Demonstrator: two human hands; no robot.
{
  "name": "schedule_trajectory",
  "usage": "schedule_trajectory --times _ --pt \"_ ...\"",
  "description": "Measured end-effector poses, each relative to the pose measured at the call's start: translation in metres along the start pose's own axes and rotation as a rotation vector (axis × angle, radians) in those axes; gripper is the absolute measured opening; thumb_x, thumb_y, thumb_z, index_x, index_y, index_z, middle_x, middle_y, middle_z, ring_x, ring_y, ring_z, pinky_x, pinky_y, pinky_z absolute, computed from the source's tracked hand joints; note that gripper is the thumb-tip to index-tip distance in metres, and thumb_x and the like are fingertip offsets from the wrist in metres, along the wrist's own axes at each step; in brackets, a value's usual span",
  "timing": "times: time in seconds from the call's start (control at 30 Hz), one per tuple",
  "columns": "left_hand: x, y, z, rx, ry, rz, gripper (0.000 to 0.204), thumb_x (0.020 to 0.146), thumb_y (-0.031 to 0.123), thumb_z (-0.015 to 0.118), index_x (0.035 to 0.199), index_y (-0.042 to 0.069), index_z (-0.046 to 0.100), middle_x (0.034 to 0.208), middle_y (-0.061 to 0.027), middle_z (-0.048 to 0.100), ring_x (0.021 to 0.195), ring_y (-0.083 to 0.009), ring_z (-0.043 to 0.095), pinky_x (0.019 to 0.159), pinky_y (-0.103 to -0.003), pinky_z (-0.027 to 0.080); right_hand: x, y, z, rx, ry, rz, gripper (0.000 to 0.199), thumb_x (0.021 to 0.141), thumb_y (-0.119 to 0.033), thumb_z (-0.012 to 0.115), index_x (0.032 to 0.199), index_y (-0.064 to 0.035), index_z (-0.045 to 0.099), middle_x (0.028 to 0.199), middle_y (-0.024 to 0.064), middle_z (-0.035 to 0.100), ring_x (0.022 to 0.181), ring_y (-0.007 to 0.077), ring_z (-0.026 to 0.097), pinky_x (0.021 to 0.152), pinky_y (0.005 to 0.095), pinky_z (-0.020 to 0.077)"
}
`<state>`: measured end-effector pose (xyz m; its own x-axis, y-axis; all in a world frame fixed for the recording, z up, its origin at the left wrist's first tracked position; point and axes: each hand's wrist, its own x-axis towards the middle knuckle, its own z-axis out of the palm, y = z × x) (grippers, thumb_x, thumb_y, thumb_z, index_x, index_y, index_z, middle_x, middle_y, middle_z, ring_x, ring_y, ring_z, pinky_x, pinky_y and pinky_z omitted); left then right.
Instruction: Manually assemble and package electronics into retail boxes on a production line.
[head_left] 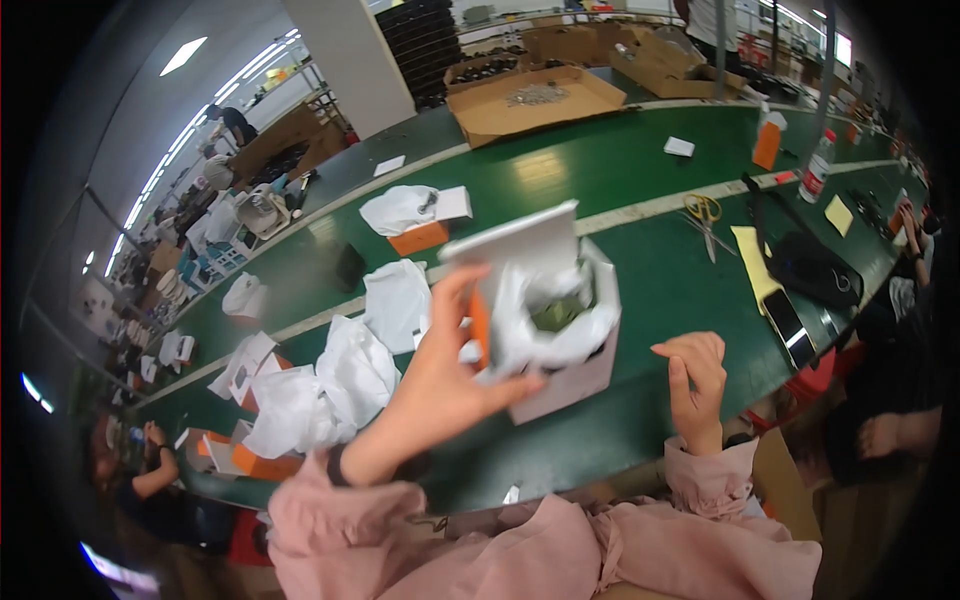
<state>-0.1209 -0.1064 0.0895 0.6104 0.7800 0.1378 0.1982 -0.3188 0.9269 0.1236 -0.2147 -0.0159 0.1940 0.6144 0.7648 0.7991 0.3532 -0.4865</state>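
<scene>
My left hand (435, 365) grips a white and orange cardboard box (575, 385), its thumb on the near side and its fingers at the left side. The box is tilted, with its lid flap (515, 235) raised. A white plastic bag (515, 310) lines its opening, and something dark green (563, 314) shows inside, too blurred to name. To the right of the box and apart from it, my right hand (695, 380) hovers over the table with its fingers curled in; nothing shows in it.
White bags (355, 370) and open orange boxes (265, 462) crowd the left. Scissors (706, 222), a phone (788, 325), a black strap bag (815, 268) and a bottle (818, 165) lie or stand right. A cardboard tray (535, 100) is beyond the green table (640, 290). Co-workers sit at both sides.
</scene>
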Motion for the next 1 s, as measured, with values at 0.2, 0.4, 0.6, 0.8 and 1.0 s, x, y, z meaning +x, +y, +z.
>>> schedule_trajectory --times 0.2,0.4,0.6,0.8,1.0 --pt "0.195 -0.089 0.016 0.338 0.104 0.186 0.098 0.059 0.012 0.081 0.134 0.007 0.019 0.126 -0.0274 0.04 0.118 -0.0407 0.045 0.098 -0.04 0.04 0.011 0.029 0.04 0.126 -0.088 0.067 0.008 0.078 -0.003 0.057 0.076 -0.0026 0.065 0.072 0.0086 0.061 0.068 0.0254 0.055 0.068 0.0348 0.0397" --pt "0.304 -0.188 0.016 0.27 0.287 0.178 0.113 0.061 0.015 0.082 0.142 0.007 0.004 0.133 -0.0296 0.031 0.123 -0.0416 0.038 0.103 -0.041 0.034 0.017 0.039 0.051 0.143 -0.168 0.149 0.008 0.076 -0.003 0.058 0.072 -0.0039 0.066 0.06 0.0052 0.057 0.059 0.0231 0.051 0.059 0.0344 0.038" --pt "0.295 -0.165 -0.064 0.93 0.16 0.209 0.113 0.061 0.05 0.079 0.146 0.014 0.014 0.141 -0.0278 0.025 0.131 -0.0419 0.028 0.108 -0.047 0.025 0.016 0.037 0.043 0.172 -0.222 0.17 0.006 0.072 -0.004 0.061 0.072 -0.0045 0.067 0.058 0.0037 0.056 0.054 0.0212 0.05 0.054 0.0329 0.0371" --pt "0.269 -0.219 -0.196 0.891 0.132 -0.124 0.11 0.059 0.06 0.077 0.144 0.014 0.025 0.145 -0.0226 0.025 0.134 -0.0418 0.023 0.108 -0.05 0.023 0.015 0.043 0.048 0.176 -0.295 0.139 0.005 0.071 -0.005 0.062 0.072 -0.0053 0.067 0.057 0.0041 0.055 0.052 0.0203 0.049 0.05 0.0321 0.0353" --pt "0.258 -0.255 -0.198 1.072 -0.135 -0.112 0.097 0.061 0.037 0.083 0.14 0.011 0.033 0.14 -0.0214 0.034 0.127 -0.0381 0.036 0.104 -0.04 0.034 0.013 0.043 0.05 0.177 -0.352 0.12 0.005 0.071 -0.005 0.063 0.072 -0.0063 0.068 0.053 0.0035 0.05 0.05 0.0204 0.046 0.048 0.0328 0.0332"
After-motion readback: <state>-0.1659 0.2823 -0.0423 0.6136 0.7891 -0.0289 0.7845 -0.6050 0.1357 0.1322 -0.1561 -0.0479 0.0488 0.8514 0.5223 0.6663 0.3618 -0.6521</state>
